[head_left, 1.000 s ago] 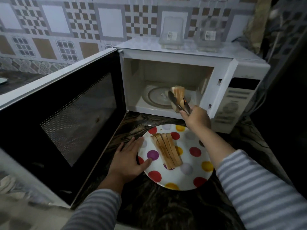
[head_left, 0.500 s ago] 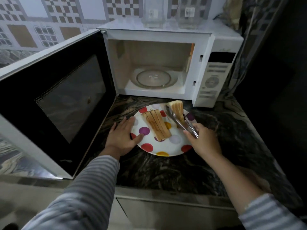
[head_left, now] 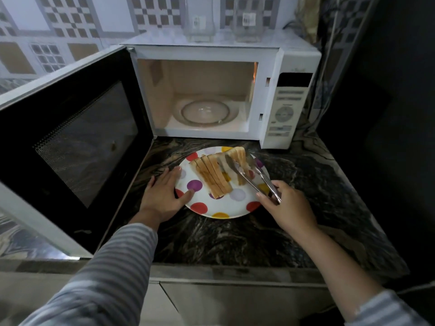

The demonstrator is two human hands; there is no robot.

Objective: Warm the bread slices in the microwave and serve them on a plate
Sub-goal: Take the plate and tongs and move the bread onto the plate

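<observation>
While transfer is proceeding: all bread is lying within reach, between the hands.
Left hand [head_left: 164,196]: fingers spread, pressing the plate [head_left: 235,208] rim, bracing it on the desk [head_left: 306,184].
Right hand [head_left: 288,204]: squeezing tongs [head_left: 253,178], which are pinching a slice [head_left: 239,156] over the plate's far side.
Stacked slices [head_left: 211,175]: leaning just beyond the left fingertips.
Microwave [head_left: 294,102]: standing open beyond both hands, its turntable [head_left: 204,111] bare.

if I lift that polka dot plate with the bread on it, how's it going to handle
The plate looks rigid and glossy, so probably slick and breakable. It is shallow, and the bread slices lean on edge in a row, so they may topple or slide if tilted. The load looks light; keep it level.
</observation>
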